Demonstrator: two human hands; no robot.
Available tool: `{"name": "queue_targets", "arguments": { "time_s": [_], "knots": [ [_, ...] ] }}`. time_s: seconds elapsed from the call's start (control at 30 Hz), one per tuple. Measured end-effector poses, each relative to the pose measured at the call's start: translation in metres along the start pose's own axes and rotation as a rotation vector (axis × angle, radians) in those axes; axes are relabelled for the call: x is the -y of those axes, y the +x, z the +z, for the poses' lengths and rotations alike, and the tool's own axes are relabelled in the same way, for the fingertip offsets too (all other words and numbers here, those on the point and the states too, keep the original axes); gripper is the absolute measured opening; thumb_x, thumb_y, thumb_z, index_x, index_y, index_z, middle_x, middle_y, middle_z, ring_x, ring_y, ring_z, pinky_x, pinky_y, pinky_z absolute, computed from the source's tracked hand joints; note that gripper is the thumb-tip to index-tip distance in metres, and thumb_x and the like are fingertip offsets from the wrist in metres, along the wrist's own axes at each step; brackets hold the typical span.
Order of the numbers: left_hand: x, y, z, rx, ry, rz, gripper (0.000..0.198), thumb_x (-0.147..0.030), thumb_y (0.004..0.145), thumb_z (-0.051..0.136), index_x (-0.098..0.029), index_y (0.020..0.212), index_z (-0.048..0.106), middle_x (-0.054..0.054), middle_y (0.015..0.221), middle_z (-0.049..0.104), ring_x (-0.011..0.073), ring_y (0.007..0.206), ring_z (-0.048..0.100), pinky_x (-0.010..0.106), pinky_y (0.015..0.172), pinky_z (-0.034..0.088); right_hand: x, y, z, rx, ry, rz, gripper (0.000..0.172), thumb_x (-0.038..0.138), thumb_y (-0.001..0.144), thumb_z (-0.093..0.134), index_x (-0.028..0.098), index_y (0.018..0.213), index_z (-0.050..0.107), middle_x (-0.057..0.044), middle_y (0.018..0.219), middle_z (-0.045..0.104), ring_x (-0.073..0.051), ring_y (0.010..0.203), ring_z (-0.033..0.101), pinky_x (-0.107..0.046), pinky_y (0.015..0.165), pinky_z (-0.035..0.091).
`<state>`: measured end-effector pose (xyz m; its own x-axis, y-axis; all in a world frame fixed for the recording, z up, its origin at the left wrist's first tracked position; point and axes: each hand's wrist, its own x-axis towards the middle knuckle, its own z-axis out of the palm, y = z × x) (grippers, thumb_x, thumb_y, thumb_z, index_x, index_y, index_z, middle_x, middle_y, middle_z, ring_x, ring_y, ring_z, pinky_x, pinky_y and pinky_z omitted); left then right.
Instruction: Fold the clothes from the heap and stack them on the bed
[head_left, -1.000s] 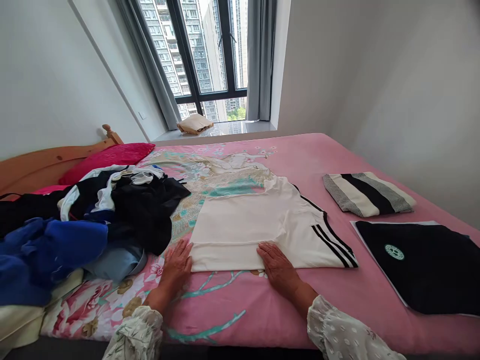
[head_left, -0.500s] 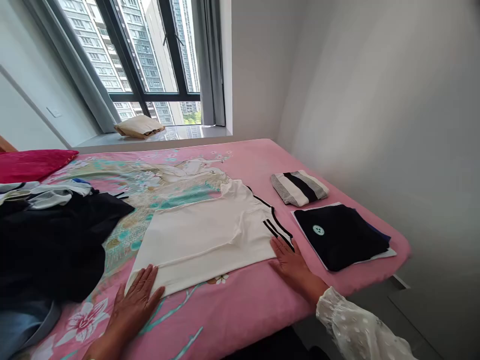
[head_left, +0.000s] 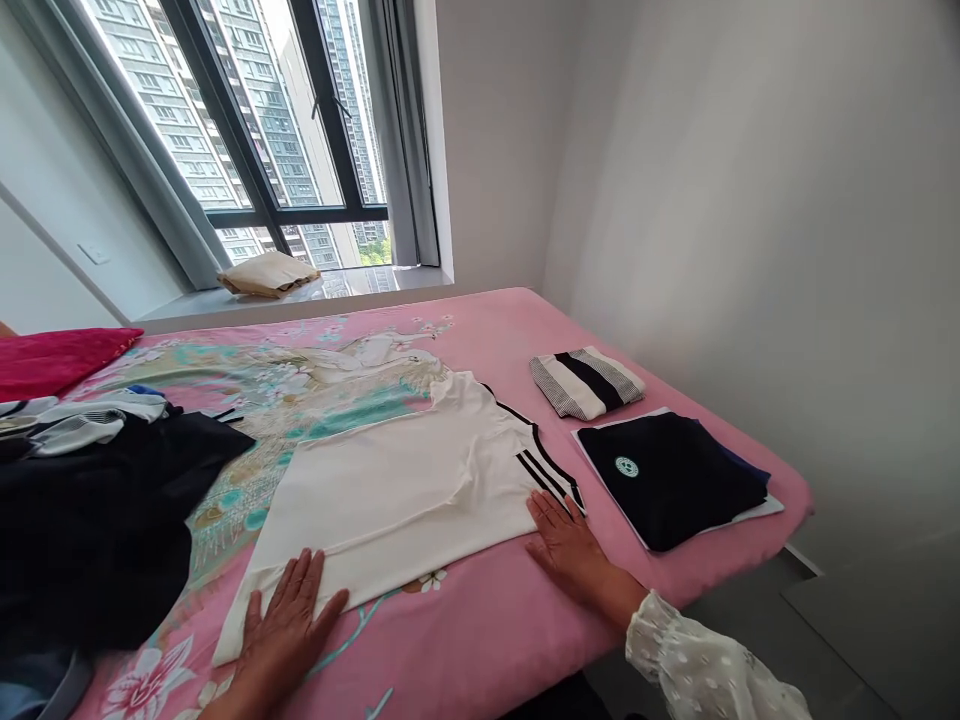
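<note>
A white shirt [head_left: 390, 480] with black stripes on its sleeve lies spread on the pink flowered bed sheet [head_left: 465, 640]. My left hand [head_left: 289, 625] rests flat on the shirt's near left corner, fingers spread. At the striped sleeve on the near right, my right hand [head_left: 566, 540] lies palm down with its fingers stretched out on the fabric. Neither hand grips anything. A lengthwise crease runs across the shirt between the hands.
Right of the shirt lie a folded black garment [head_left: 675, 480] on a white one and a folded striped garment [head_left: 586, 382]. Dark clothes [head_left: 97, 520] are heaped at the left, near a red pillow [head_left: 60, 360]. A beige package [head_left: 268, 273] sits on the windowsill.
The view has shifted slightly, and the bed appears a little lower and further left. My left hand has moved a bit rightward along the shirt's near edge. My right hand stays by the sleeve.
</note>
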<state>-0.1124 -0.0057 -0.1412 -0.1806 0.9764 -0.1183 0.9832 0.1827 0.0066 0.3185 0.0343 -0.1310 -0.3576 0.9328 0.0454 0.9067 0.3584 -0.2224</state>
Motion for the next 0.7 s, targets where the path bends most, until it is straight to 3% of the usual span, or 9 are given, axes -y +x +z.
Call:
{"name": "queue_targets", "arguments": {
  "time_s": [0.07, 0.13, 0.27, 0.37, 0.5, 0.6, 0.7],
  "knots": [
    [0.002, 0.007, -0.003, -0.053, -0.064, 0.006, 0.061, -0.047, 0.087, 0.031, -0.019, 0.140, 0.038, 0.007, 0.150, 0.032, 0.0265, 0.140, 0.023, 0.059, 0.113, 0.009, 0.005, 0.004, 0.001, -0.056, 0.031, -0.019, 0.051, 0.039, 0.093, 0.040, 0.013, 0.136, 0.044, -0.013, 0.144, 0.039, -0.027, 0.136, 0.030, -0.057, 0.112, 0.017],
    [-0.010, 0.017, -0.013, -0.152, -0.172, 0.062, 0.052, -0.043, 0.089, 0.030, -0.020, 0.130, 0.051, 0.008, 0.141, 0.047, 0.0257, 0.135, 0.035, 0.055, 0.113, 0.019, 0.014, 0.010, 0.004, -0.128, 0.074, -0.069, 0.043, 0.034, 0.094, 0.040, 0.015, 0.130, 0.051, -0.011, 0.138, 0.048, -0.025, 0.134, 0.035, -0.055, 0.112, 0.019],
    [-0.074, 0.046, -0.043, -0.278, -0.351, 0.328, 0.040, -0.041, 0.089, 0.035, -0.023, 0.110, 0.065, 0.007, 0.126, 0.059, 0.0223, 0.120, 0.051, 0.039, 0.103, 0.041, 0.030, 0.015, 0.014, -0.255, 0.136, -0.138, 0.038, 0.025, 0.092, 0.043, 0.017, 0.127, 0.054, -0.010, 0.134, 0.052, -0.024, 0.130, 0.040, -0.051, 0.111, 0.027],
    [-0.134, 0.075, -0.061, -0.240, -0.321, 0.486, 0.036, -0.032, 0.090, 0.034, -0.025, 0.106, 0.065, 0.006, 0.122, 0.061, 0.0213, 0.116, 0.053, 0.038, 0.099, 0.044, 0.032, 0.012, 0.020, -0.350, 0.149, -0.136, 0.038, 0.022, 0.091, 0.044, 0.018, 0.128, 0.053, -0.009, 0.133, 0.053, -0.023, 0.130, 0.041, -0.051, 0.110, 0.029],
    [-0.201, 0.117, -0.069, -0.146, -0.248, 0.560, 0.037, -0.020, 0.087, 0.037, -0.025, 0.112, 0.063, 0.006, 0.122, 0.060, 0.0204, 0.113, 0.053, 0.037, 0.096, 0.044, 0.029, 0.009, 0.020, -0.393, 0.165, -0.128, 0.037, 0.018, 0.089, 0.045, 0.020, 0.126, 0.054, -0.007, 0.129, 0.056, -0.022, 0.128, 0.044, -0.049, 0.109, 0.033],
    [-0.228, 0.141, -0.070, -0.087, -0.207, 0.562, 0.038, -0.016, 0.082, 0.040, -0.025, 0.110, 0.064, 0.008, 0.119, 0.060, 0.0224, 0.110, 0.053, 0.039, 0.093, 0.044, 0.027, 0.011, 0.022, -0.400, 0.175, -0.131, 0.039, 0.019, 0.089, 0.046, 0.021, 0.127, 0.053, -0.007, 0.130, 0.056, -0.023, 0.127, 0.044, -0.049, 0.108, 0.034],
    [-0.235, 0.157, -0.074, -0.023, -0.167, 0.552, 0.031, -0.018, 0.076, 0.046, -0.024, 0.099, 0.067, 0.008, 0.109, 0.062, 0.0254, 0.106, 0.054, 0.042, 0.090, 0.043, 0.026, 0.011, 0.027, -0.397, 0.194, -0.133, 0.038, 0.020, 0.088, 0.046, 0.022, 0.126, 0.053, -0.006, 0.129, 0.056, -0.023, 0.127, 0.044, -0.049, 0.108, 0.033]
  ]
}}
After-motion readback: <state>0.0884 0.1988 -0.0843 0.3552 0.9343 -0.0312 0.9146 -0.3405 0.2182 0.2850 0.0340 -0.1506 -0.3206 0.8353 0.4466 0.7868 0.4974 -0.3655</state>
